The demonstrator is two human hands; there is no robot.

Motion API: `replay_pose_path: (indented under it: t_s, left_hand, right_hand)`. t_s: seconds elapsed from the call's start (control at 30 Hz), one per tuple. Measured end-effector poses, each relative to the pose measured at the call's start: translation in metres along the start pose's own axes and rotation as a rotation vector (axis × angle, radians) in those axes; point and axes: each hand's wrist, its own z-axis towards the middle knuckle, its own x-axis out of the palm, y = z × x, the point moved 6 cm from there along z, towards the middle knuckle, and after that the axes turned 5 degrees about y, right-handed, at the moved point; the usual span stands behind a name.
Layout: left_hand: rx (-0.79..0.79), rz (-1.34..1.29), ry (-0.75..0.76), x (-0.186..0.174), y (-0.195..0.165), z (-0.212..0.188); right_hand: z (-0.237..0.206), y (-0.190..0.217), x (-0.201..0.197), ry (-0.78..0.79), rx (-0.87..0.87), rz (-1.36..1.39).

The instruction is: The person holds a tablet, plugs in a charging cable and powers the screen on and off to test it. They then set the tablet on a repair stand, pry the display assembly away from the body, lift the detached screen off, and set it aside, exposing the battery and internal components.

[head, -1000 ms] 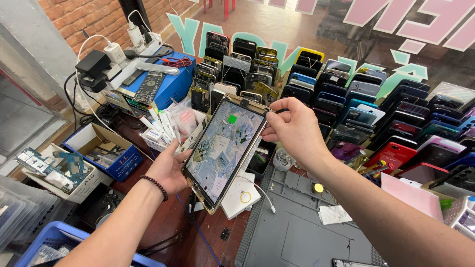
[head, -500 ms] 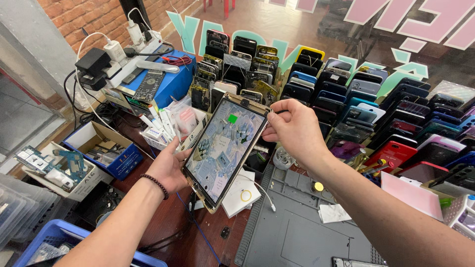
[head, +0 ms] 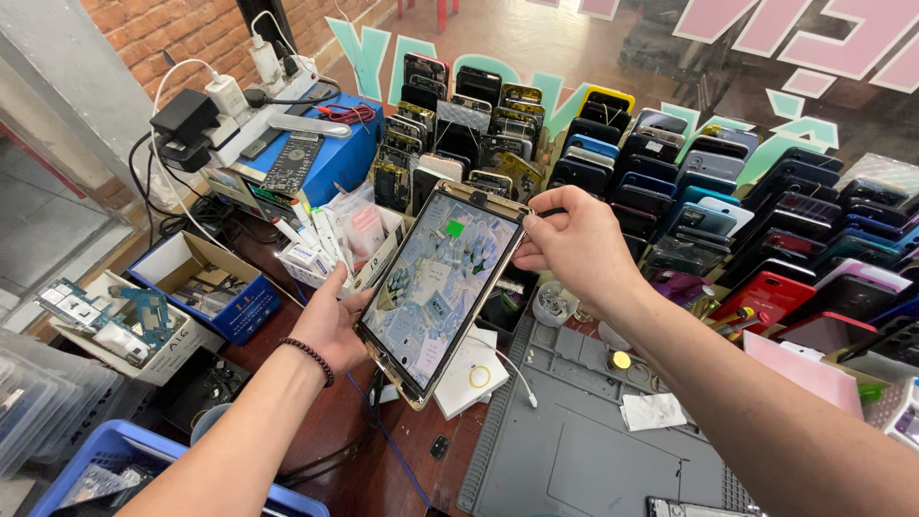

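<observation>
While the left hand (head: 335,321) cups its lower edge, the right hand (head: 574,244) pinches the tilted, glossy, gold-rimmed tablet (head: 436,287) at its top corner.

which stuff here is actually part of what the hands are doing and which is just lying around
In hand:
- tablet, held up tilted above the bench
- left hand, supporting its lower left edge
- right hand, gripping its top right corner

Lying about:
- rows of phones
- grey work mat
- blue box
- circuit boards
</observation>
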Motion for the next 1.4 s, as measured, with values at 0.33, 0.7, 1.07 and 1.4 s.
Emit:
replay_pose_path:
  t_s: [0.33,0.7,1.07,1.4]
  left_hand:
    - [0.015,0.029,-0.001,0.004,-0.002,-0.005]
    - [0.014,0.009,0.009,0.0,-0.002,0.0]
    - [0.018,0.042,0.001,-0.001,-0.005,0.004]
    - [0.034,0.047,0.012,0.009,-0.011,-0.006]
  right_hand:
    - [-0.003,0.0,0.0,-0.017,0.031,-0.018]
    - [-0.003,-0.002,0.0,-0.026,0.011,-0.009]
    - [0.007,-0.003,0.001,-0.011,0.029,-0.024]
    - [0.006,-0.008,-0.004,-0.025,0.061,0.014]
